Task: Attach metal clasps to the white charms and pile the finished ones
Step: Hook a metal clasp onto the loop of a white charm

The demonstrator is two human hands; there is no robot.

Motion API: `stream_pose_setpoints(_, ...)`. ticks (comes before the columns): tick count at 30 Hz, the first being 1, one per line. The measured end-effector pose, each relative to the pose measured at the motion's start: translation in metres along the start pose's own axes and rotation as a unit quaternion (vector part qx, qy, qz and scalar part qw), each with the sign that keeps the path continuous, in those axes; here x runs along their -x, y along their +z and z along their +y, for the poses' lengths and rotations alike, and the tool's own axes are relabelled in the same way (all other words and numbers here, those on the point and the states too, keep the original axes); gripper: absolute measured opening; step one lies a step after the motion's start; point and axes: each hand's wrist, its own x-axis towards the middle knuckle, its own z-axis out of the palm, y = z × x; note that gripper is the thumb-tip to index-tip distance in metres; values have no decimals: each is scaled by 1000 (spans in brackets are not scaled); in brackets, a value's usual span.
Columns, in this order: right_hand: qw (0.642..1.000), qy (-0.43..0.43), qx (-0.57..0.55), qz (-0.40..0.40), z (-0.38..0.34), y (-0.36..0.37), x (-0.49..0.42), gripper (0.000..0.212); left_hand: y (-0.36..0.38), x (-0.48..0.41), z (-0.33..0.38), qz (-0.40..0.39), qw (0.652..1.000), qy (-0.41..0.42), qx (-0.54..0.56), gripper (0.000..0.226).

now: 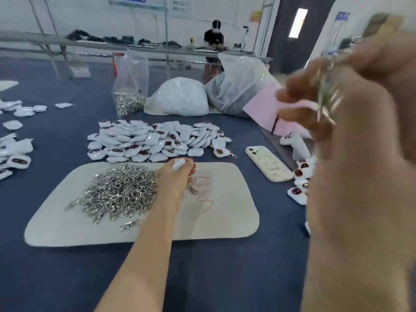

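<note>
My left hand reaches out over the cream mat and grips a white charm, with a metal clasp dangling below the fingers. A heap of loose metal clasps lies on the mat just left of that hand. Beyond the mat spreads a big pile of white charms. My right hand is raised close to the camera, blurred, its fingers curled round a bunch of metal clasps. More white charms with clasps lie at the right, partly hidden by my right arm.
A white phone lies right of the mat. A clear bag of clasps, two large plastic bags and a pink sheet stand behind the pile. More charms lie at the far left. A person works at a far table.
</note>
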Motion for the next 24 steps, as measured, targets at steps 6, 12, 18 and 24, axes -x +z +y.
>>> stream_pose_setpoints(6,900,425,-63,-69,161,61,28,15,-5,-6,1,15,1000,19,5,17)
stream_pose_setpoints(12,912,382,91,-117,214,57,66,17,-14,-13,-16,-2,986,66,-151,10)
stream_pose_setpoints(18,923,315,150,-162,217,56,71,17,-15,-14,-19,-12,958,134,-255,13)
stream_pose_setpoints(24,930,300,165,-137,221,55,75,14,-17,-12,-23,-20,939,161,-302,7)
